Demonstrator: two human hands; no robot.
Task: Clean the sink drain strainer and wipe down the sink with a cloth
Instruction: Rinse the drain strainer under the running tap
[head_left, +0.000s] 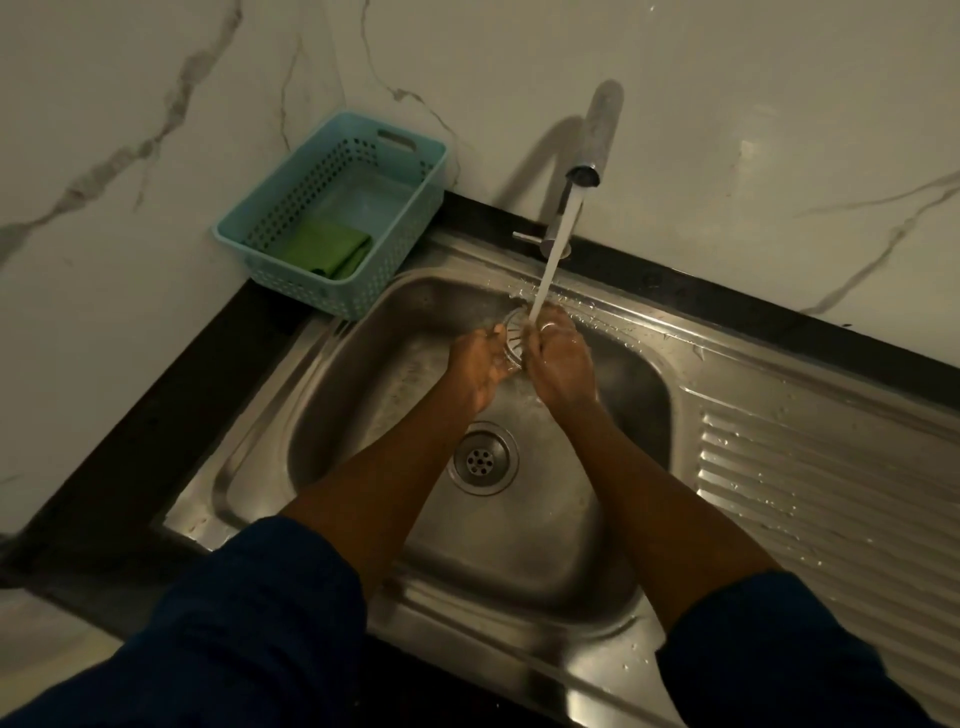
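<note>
A round metal drain strainer (514, 332) is held on edge between both hands over the steel sink (363, 395), under running water from the tap (589, 156). My left hand (480, 369) grips its left rim. My right hand (561, 364) grips its right side, and the stream lands between the two hands. The open drain hole (484, 457) lies below my wrists in the sink floor. A folded green cloth (327, 249) lies in the light blue basket (280, 228) at the back left.
A ribbed steel drainboard (831, 499) with water drops extends to the right of the basin. A dark counter edge (130, 441) borders the sink on the left and back. White marbled wall (727, 104) rises behind. The tap lever (527, 236) points left.
</note>
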